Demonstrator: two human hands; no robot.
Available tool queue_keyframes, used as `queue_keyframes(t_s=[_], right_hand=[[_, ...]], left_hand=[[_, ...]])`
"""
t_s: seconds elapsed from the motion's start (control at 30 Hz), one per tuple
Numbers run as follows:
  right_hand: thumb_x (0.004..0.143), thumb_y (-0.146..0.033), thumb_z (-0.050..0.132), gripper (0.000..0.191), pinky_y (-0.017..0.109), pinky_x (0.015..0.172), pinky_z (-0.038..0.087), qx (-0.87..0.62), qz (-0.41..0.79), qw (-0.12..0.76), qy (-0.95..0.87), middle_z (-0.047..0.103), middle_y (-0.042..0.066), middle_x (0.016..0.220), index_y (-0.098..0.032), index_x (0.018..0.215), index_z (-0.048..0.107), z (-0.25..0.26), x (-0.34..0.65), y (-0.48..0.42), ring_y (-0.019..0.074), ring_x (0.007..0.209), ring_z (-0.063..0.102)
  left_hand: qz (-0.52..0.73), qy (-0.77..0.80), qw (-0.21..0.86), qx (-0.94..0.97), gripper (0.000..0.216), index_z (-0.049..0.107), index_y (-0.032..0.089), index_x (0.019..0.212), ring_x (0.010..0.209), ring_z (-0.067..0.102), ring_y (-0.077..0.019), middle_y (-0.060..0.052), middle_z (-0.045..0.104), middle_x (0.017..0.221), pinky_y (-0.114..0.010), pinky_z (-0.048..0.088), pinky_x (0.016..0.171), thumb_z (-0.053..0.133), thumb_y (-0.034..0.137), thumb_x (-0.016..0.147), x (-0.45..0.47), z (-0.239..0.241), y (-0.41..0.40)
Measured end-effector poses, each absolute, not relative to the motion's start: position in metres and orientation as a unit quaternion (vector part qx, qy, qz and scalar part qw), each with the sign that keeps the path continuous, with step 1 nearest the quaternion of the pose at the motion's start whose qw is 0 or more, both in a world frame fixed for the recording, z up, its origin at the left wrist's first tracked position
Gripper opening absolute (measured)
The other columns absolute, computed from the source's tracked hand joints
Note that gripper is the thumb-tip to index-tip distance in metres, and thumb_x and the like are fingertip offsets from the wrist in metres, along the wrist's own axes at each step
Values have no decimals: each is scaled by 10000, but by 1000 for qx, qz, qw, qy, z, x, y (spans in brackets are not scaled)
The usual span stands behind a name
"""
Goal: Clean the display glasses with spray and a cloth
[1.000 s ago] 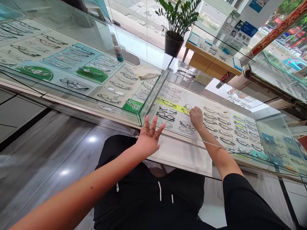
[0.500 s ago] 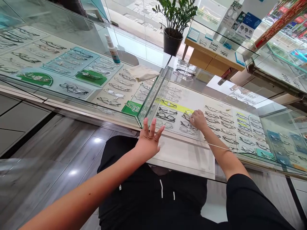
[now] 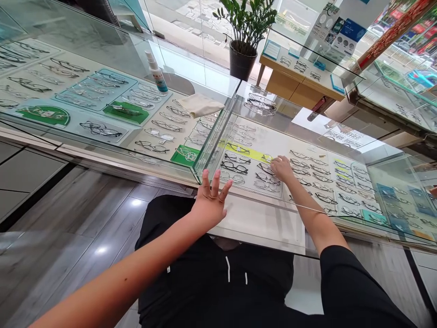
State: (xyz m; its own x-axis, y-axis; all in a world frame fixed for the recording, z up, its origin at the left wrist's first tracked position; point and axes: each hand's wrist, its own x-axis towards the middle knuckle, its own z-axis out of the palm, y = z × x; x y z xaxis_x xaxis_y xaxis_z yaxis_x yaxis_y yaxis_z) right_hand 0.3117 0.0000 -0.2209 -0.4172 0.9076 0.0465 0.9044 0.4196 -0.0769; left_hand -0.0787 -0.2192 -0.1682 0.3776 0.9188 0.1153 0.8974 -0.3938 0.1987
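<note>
My left hand [image 3: 210,200] hovers with fingers spread at the front edge of a pulled-out white display tray [image 3: 259,223], touching nothing that I can see. My right hand [image 3: 282,167] reaches under the glass top into the tray, its fingers curled on a thin pair of glasses [image 3: 268,159] at the end of a yellow strip [image 3: 247,152]. Dark-framed glasses [image 3: 234,167] lie in rows on the tray between the two hands.
Glass display cases full of eyeglass frames run to the left [image 3: 102,132] and right [image 3: 358,200]. A spray bottle [image 3: 155,73] and a folded cloth [image 3: 201,105] sit on the left case. Farther back are a potted plant [image 3: 242,64] and a wooden table [image 3: 293,86].
My right hand shifted slightly over the glasses by the yellow strip. My left hand stayed spread at the tray's edge. The view moved a little.
</note>
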Motion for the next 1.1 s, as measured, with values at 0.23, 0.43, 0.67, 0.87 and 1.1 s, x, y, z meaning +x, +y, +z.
queue_keyframes(t_s=[0.23, 0.43, 0.67, 0.87, 1.1], right_hand=[[1022, -330, 523, 317, 611, 1288, 287, -546, 34, 66, -834, 748, 114, 1411, -235, 1131, 805, -218, 312, 0, 383, 1482, 489], [862, -303, 704, 109, 583, 1205, 377, -536, 43, 89, -839, 725, 131, 1360, -231, 878, 784, -211, 306, -2, 384, 1376, 531], [834, -231, 716, 73, 563, 1193, 360, -514, 46, 78, -853, 726, 115, 1345, -229, 786, 771, -210, 303, -5, 368, 1359, 528], [840, -214, 704, 91, 562, 1181, 356, -511, 43, 66, -856, 737, 117, 1327, -230, 784, 774, -204, 300, -6, 371, 1331, 536], [849, -241, 694, 65, 554, 1166, 361, -523, 36, 63, -849, 720, 136, 1284, -226, 851, 758, -191, 293, -16, 379, 1289, 541]], left_hand=[[127, 541, 32, 831, 1434, -251, 309, 1720, 1582, -329, -625, -195, -419, 1753, -839, 206, 1196, 861, 402, 820, -78, -168, -219], [139, 535, 13, 833, 1490, -316, 282, 1694, 1548, -380, -632, -194, -506, 1694, -851, 199, 1191, 868, 384, 796, -76, -165, -218], [108, 541, 33, 833, 1440, -328, 310, 1686, 1565, -334, -647, -209, -492, 1703, -842, 231, 1181, 833, 385, 839, -79, -165, -218], [90, 551, 57, 827, 1341, -183, 299, 1748, 1602, -259, -636, -225, -363, 1775, -824, 214, 1205, 817, 378, 858, -80, -166, -219], [81, 557, 73, 823, 1275, -54, 264, 1777, 1623, -204, -633, -235, -225, 1823, -817, 190, 1217, 818, 434, 862, -79, -164, -218]])
